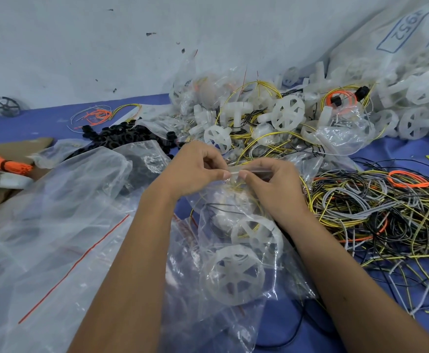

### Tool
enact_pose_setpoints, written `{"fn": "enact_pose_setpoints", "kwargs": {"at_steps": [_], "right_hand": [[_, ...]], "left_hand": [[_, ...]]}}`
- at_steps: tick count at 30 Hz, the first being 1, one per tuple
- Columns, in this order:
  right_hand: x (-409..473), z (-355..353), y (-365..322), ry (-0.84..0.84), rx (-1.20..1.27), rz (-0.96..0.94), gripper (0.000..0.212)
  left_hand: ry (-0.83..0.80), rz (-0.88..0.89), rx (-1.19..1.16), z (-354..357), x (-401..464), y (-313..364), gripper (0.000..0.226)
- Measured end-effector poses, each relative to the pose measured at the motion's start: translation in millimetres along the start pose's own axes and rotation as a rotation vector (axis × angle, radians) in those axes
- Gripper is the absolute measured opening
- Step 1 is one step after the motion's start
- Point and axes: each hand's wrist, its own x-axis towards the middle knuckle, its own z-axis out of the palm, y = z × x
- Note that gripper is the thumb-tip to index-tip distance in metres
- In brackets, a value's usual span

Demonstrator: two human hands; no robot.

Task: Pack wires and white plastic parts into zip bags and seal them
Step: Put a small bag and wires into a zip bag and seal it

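The zip bag (236, 240) lies centrally, with loose wires (376, 215) to its right and plastic parts (272, 115) behind it.

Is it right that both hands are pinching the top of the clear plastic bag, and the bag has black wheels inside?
Not quite. The head view shows the left hand and right hand pinching the top of the clear plastic zip bag, but the spoked plastic wheels inside are white, not black. Yellow wires lie in there too.
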Motion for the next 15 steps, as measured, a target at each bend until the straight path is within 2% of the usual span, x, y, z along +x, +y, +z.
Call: {"fn": "enact_pose_setpoints", "kwargs": {"at_steps": [15], "right_hand": [[0.0,0.9,0.7,0.037,0.056,0.064,0.007]], "left_hand": [[0.012,-0.011,-0.01,-2.0,-2.2,-5.7,0.011]]}}
